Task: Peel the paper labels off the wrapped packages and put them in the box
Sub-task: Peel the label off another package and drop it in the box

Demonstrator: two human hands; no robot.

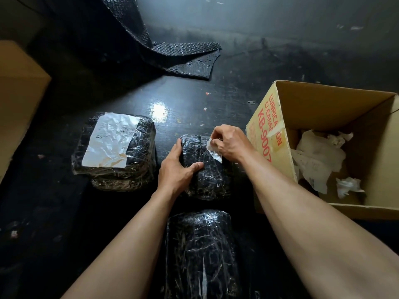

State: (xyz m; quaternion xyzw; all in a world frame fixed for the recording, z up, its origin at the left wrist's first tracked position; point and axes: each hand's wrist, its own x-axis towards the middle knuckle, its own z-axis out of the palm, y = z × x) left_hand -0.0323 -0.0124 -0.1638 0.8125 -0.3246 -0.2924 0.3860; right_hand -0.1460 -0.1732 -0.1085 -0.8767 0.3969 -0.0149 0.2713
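Observation:
A small black plastic-wrapped package [209, 175] lies on the dark floor at the centre. My left hand [179, 167] presses down on its left side. My right hand [228, 143] pinches the upper end of a white paper label remnant [216, 153] that is partly lifted off the package's top right. To the left sits a bigger wrapped package [138, 169] with a large crumpled white label [110, 141] on its top. Nearest me lies a third wrapped package [200, 253] with no label showing. The open cardboard box [269, 134] stands at the right and holds several torn paper pieces [319, 160].
A sheet of black bubble wrap [172, 57] lies on the floor at the back. The corner of another cardboard box [19, 98] stands at the far left. Small paper scraps dot the glossy black floor [216, 100].

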